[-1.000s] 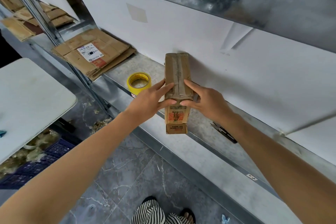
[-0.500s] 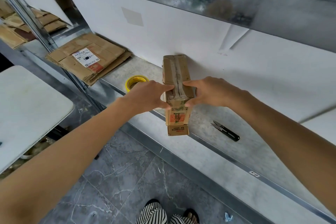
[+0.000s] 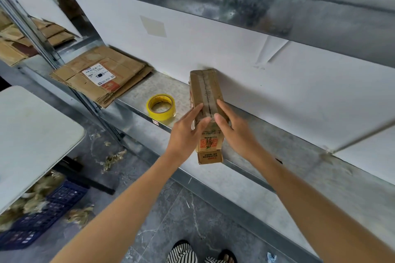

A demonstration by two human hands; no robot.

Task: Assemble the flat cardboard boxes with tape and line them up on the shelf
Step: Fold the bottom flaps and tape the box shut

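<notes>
Both arms reach out over the metal shelf (image 3: 288,141), and the taped cardboard box (image 3: 206,89) lies lengthwise under the fingers, its far end at the white back panel. The left hand (image 3: 186,134) and right hand (image 3: 237,132) lie flat with fingers straight, pressing either side of the top seam, thumbs almost meeting, nothing gripped. The yellow tape roll (image 3: 160,107) sits just left of the left fingertips.

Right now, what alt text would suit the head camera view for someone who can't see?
A left hand and right hand press the taped top of a narrow cardboard box on a metal shelf. A yellow tape roll and flattened boxes lie to its left.
</notes>
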